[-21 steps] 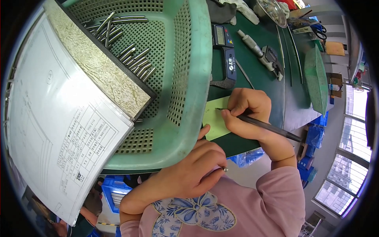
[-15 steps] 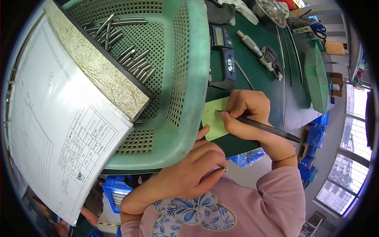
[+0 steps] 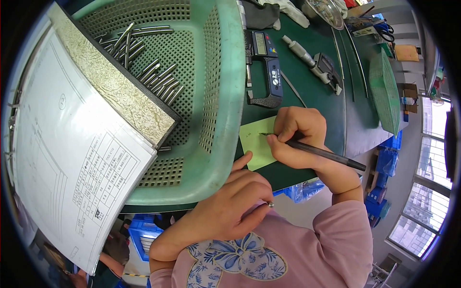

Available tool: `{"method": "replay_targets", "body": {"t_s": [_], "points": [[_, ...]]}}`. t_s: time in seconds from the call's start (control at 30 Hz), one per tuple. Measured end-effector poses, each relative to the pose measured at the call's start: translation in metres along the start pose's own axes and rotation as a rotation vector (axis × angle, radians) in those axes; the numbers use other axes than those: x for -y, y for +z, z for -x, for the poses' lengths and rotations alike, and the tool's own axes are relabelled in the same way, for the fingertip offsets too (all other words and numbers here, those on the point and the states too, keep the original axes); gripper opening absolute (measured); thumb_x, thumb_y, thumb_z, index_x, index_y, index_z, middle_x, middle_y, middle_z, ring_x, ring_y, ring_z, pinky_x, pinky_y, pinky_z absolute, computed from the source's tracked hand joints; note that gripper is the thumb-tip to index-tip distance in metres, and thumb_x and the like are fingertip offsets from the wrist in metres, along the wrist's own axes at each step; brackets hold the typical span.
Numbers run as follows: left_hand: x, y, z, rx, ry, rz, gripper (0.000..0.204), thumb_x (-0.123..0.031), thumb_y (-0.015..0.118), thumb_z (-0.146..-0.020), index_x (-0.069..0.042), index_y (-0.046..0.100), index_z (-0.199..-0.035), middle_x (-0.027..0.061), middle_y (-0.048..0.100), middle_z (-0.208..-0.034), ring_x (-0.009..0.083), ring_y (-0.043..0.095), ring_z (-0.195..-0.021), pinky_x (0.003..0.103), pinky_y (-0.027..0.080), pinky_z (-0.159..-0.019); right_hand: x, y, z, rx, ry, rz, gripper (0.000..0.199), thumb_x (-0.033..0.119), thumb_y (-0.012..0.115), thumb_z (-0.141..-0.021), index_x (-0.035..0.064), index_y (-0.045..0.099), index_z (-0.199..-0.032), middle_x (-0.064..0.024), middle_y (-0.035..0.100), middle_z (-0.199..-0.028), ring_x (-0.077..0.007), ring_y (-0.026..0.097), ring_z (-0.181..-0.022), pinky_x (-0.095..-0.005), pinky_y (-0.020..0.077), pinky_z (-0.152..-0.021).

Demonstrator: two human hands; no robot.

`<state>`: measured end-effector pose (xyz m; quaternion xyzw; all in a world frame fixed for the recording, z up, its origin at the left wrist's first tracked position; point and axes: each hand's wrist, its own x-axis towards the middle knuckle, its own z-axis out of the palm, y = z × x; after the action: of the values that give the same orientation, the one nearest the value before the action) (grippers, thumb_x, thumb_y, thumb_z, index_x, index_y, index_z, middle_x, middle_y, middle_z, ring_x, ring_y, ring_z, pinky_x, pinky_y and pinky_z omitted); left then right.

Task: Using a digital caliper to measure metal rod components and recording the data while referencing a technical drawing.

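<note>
My right hand (image 3: 302, 137) is closed around a dark pen (image 3: 326, 154), whose tip touches a light green paper slip (image 3: 261, 156) with small marks on it. At the slip's lower left edge rests the index finger of my left hand (image 3: 235, 204). The other fingers of that hand are curled in, and the shiny end of a metal pin (image 3: 271, 205) peeks out between them; its remainder is hidden. Left of the slip stands a green plastic basket (image 3: 229, 91), with several metal pins (image 3: 161, 79) inside.
A clipped stack of printed sheets (image 3: 72, 144) and a speckled board (image 3: 110, 72) lean over the basket's left side. Beyond the slip lie a digital micrometer (image 3: 269, 67) and another micrometer (image 3: 314, 65). Thin rods (image 3: 355, 57) and a second green basket (image 3: 384, 91) are farther right.
The basket, sheets and micrometers appear slightly farther left in the picture. My right hand stays on the slip with the pen, its tip barely shifted. My left hand keeps its curled grip.
</note>
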<state>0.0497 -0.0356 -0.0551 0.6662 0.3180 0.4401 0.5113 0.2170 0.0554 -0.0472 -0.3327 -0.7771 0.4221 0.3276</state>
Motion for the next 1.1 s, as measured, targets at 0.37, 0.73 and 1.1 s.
{"method": "replay_targets", "body": {"t_s": [0.37, 0.73, 1.1], "points": [[-0.0002, 0.0005, -0.0005, -0.003, 0.001, -0.008, 0.016, -0.003, 0.063, -0.065, -0.007, 0.051, -0.076, 0.0028, 0.058, -0.071, 0.0185, 0.059, -0.071, 0.046, 0.029, -0.095, 0.0005, -0.0005, 0.0006, 0.03, -0.005, 0.055, 0.026, -0.009, 0.056, -0.056, 0.0052, 0.034, -0.052, -0.0035, 0.039, -0.048, -0.0115, 0.036, -0.04, -0.0229, 0.0244, -0.036], [-0.0022, 0.0, -0.0012, -0.004, -0.021, -0.011, 0.017, -0.003, 0.063, -0.064, -0.008, 0.051, -0.075, 0.0031, 0.058, -0.071, 0.019, 0.059, -0.071, 0.045, 0.03, -0.095, 0.0006, -0.0002, 0.0005, 0.008, 0.002, 0.037, 0.027, -0.009, 0.057, -0.057, 0.0049, 0.035, -0.052, -0.0042, 0.04, -0.048, -0.011, 0.037, -0.04, -0.0226, 0.0247, -0.036], [-0.0031, -0.0012, -0.001, 0.014, -0.02, 0.021, 0.016, -0.003, 0.059, -0.067, -0.005, 0.049, -0.078, 0.0052, 0.051, -0.073, 0.0216, 0.053, -0.07, 0.045, 0.028, -0.096, -0.0014, -0.0006, 0.001, -0.013, 0.03, -0.019, 0.026, -0.009, 0.057, -0.058, 0.005, 0.036, -0.053, -0.0034, 0.04, -0.047, -0.0103, 0.037, -0.04, -0.0222, 0.0244, -0.037]]}}
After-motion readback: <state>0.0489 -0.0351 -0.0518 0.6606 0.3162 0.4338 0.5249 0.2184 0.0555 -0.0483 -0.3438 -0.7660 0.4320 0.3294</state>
